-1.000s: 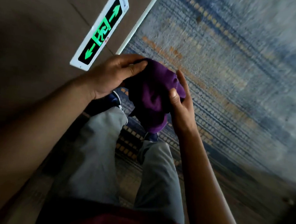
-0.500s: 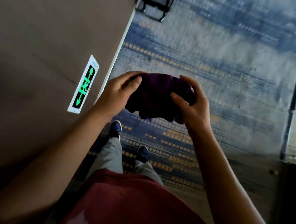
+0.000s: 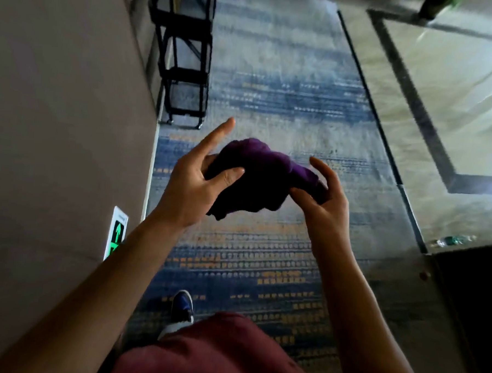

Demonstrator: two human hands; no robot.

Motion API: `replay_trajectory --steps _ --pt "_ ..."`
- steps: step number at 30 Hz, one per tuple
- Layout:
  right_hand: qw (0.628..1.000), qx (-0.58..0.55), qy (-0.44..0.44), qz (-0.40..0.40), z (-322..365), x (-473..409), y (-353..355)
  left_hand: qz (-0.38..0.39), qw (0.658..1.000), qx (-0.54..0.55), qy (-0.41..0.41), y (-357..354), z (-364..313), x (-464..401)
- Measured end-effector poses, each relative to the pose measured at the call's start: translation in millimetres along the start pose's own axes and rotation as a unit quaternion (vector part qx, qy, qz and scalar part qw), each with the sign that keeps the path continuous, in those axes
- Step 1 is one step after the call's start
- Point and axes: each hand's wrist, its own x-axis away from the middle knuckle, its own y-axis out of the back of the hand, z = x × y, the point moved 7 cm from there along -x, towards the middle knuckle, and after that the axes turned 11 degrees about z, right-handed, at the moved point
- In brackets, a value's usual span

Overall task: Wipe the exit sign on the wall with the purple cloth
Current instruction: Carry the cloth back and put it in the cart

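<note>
- Bunched purple fabric cloth (image 3: 256, 177) is held in the air between both hands, at about waist height over the floor, well apart from the wall.
- Left hand (image 3: 195, 188): thumb pressed onto the near edge of the cloth, fingers behind it, index finger sticking out straight. Gripping the cloth.
- Right hand (image 3: 322, 201): thumb pinches the cloth's right end, other fingers curled loosely round it. Also gripping.
- Handling, my read: light, soft, fully limp. It sags below the left hand in a loose fold. No slip risk, nothing fragile. It will not hold a shape on its own.
- Where to hold: wad it into a pad in one palm, fingers spread behind, so a flat face meets the sign. A loose corner would just drag.
- Target: small white-framed rectangular exit sign with green arrows (image 3: 117, 232), flat on the grey-brown wall (image 3: 60, 119), low down near the skirting, partly hidden behind the left forearm. Cloth not touching it yet.
- Sign face looks smooth and hard, probably plastic; light pressure should do.
- Room: corridor with blue-and-tan patterned carpet (image 3: 264, 258), pale polished stone floor with a dark border (image 3: 442, 111) on the right.
- Black metal frame rack on castors (image 3: 186, 55) stands against the wall further ahead, well clear of the sign.
- Dim light, some blur at frame edges.
</note>
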Motion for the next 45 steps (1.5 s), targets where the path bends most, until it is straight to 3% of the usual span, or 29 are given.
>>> replay_trajectory --steps 4,10,13,16,19,20,22,24,27,32,39,45 --pt "0.999 0.007 0.007 -0.044 22.8 1.4 0.3 0.036 0.995 0.077 -0.042 7.5 -17.7 -19.6" --pt "0.998 0.033 0.047 -0.01 51.7 -10.3 -32.4 0.032 0.986 0.16 -0.027 16.3 -21.2 -33.3" --pt "0.99 0.126 0.058 -0.026 61.8 -21.2 -37.3 0.014 0.98 0.197 -0.017 16.7 -21.2 -41.5" --pt "0.973 0.205 0.04 -0.1 67.3 -35.4 -20.3 -0.004 0.983 0.18 -0.033 19.3 -25.8 -55.6" --pt "0.947 0.275 0.008 -0.167 73.3 -52.1 6.2 0.032 0.987 0.149 -0.047 15.7 -31.7 -74.9" --pt "0.956 0.262 0.009 -0.131 73.6 -62.3 6.2 0.043 0.988 0.14 -0.05 14.8 -32.9 -80.7" --pt "0.987 0.161 0.017 0.013 69.7 -88.8 -4.3 0.058 0.989 0.127 -0.054 10.1 -32.1 -96.2" --pt "0.986 0.094 0.025 0.134 63.7 -110.8 -15.5 0.071 0.989 0.121 -0.054 2.0 -30.5 -114.2" --pt "0.971 0.138 0.047 0.189 60.5 -148.4 -15.3 0.044 0.993 0.096 -0.053 -3.6 -24.6 -149.9" --pt "0.974 0.112 0.09 0.176 71.5 -216.2 24.5 -0.055 0.997 -0.037 -0.049 3.7 -24.9 -214.8" --pt "0.992 -0.039 0.066 0.102 76.8 -285.1 91.3 -0.21 0.972 0.011 0.101 -8.3 47.9 -257.6" --pt "0.992 -0.127 0.016 -0.005 52.5 -338.8 127.6 -0.17 0.957 0.102 0.21 -53.7 113.0 -287.0"
